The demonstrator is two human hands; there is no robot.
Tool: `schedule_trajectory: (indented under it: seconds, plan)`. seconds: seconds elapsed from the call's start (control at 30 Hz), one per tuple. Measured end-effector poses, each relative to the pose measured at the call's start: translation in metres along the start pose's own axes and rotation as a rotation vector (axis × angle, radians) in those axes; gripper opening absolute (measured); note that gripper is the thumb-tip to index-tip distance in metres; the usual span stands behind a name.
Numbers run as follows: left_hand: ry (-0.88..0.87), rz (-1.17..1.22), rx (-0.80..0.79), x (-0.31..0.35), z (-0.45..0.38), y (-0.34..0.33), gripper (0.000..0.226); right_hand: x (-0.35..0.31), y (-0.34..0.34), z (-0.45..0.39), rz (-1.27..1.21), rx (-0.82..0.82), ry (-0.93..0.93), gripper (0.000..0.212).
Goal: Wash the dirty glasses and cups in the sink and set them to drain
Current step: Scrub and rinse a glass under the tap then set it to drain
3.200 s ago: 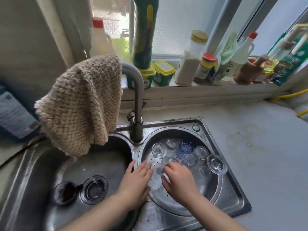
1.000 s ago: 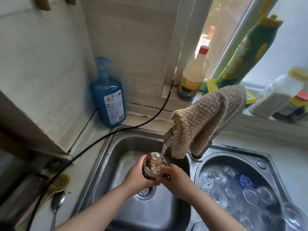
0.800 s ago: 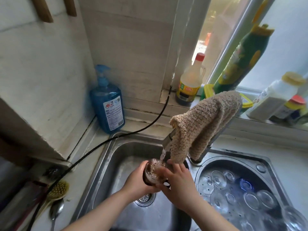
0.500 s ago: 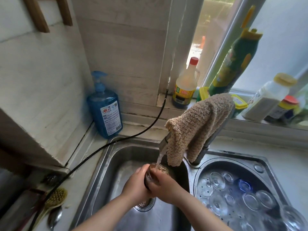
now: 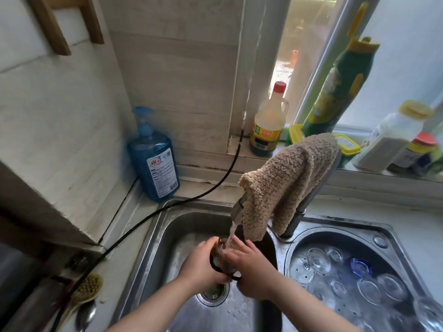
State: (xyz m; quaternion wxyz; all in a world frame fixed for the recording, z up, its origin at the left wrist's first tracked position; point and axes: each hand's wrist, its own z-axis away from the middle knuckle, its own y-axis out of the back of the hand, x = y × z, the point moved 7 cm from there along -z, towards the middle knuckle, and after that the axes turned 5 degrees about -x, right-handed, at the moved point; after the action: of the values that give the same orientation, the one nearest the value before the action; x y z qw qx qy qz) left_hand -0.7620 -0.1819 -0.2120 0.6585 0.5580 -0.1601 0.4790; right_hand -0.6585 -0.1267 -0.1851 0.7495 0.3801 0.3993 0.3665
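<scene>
Over the steel sink basin [image 5: 167, 240] we grip a dark glass cup [image 5: 221, 254] from the left with our left hand [image 5: 200, 267], our right hand [image 5: 251, 269] wrapped round its other side. Water from the cloth-draped faucet [image 5: 239, 207] just above runs into it. Right of that faucet, clear washed glasses [image 5: 318, 259] lie in the round drain basin [image 5: 381, 240]; behind it stands a blue soap bottle [image 5: 155, 161].

A single head-worn wide-angle camera looks forward and steeply down from close above a steel double sink [image 5: 153, 238], facing the tiled corner wall [image 5: 60, 111] and window sill [image 5: 374, 172]. Both forearms enter from the bottom edge; straight lines bow toward the frame's margins.
</scene>
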Motion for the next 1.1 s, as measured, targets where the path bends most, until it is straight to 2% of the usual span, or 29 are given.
schedule_trajectory:
  seconds: [0.1, 0.27, 0.33, 0.43, 0.5, 0.53, 0.57, 0.63, 0.7, 0.8, 0.83, 0.9, 1.0, 1.07, 1.1]
  plan:
    - [-0.009, -0.007, 0.005, 0.002, -0.001, 0.001, 0.097, -0.006, 0.0, 0.003, -0.151, 0.06, -0.018, 0.079]
    - [-0.046, -0.069, -0.017, 0.003, -0.002, 0.001, 0.094, -0.01, 0.002, 0.019, -0.355, 0.108, 0.05, 0.06]
    - [-0.037, -0.092, -0.033, 0.001, -0.001, -0.001, 0.098, 0.0, 0.002, 0.022, -0.271, 0.097, 0.03, 0.05]
    - [-0.031, -0.052, -0.029, 0.0, 0.001, 0.0, 0.093, 0.011, 0.006, 0.017, 0.0, 0.139, 0.044, 0.042]
    - [-0.037, -0.033, -0.023, 0.003, 0.001, 0.0, 0.087, 0.008, 0.003, 0.011, 0.123, 0.154, 0.084, 0.049]
    - [-0.037, -0.018, -0.016, 0.003, 0.001, 0.0, 0.088, 0.004, -0.001, 0.007, 0.117, 0.099, 0.094, 0.056]
    - [-0.038, -0.003, -0.006, 0.003, 0.001, 0.001, 0.089, -0.001, 0.0, 0.004, 0.124, 0.121, 0.088, 0.068]
    - [-0.045, 0.011, 0.0, 0.003, 0.002, 0.002, 0.091, -0.009, -0.003, 0.001, -0.012, 0.095, 0.053, 0.089]
    - [-0.046, 0.012, -0.002, 0.0, 0.001, 0.002, 0.093, -0.02, -0.002, 0.002, -0.195, 0.112, 0.057, 0.087]
    - [-0.062, -0.017, 0.006, -0.002, 0.003, 0.006, 0.094, -0.022, -0.005, 0.01, -0.41, 0.09, 0.092, 0.071]
    - [-0.058, -0.026, 0.0, -0.002, 0.004, 0.006, 0.094, -0.019, -0.003, 0.013, -0.406, 0.063, 0.105, 0.065]
    - [-0.048, -0.034, -0.011, -0.004, 0.006, 0.006, 0.089, -0.01, 0.001, 0.017, -0.179, 0.006, 0.127, 0.055]
    - [-0.023, -0.029, -0.006, -0.004, 0.005, 0.003, 0.091, 0.001, -0.001, 0.007, 0.188, -0.059, 0.119, 0.06]
    - [-0.006, -0.026, -0.01, -0.005, 0.003, 0.0, 0.089, -0.01, -0.002, -0.005, 0.198, -0.031, 0.104, 0.065]
    - [0.001, -0.025, -0.008, -0.005, 0.002, 0.0, 0.086, -0.016, -0.005, -0.011, 0.11, -0.009, 0.087, 0.067]
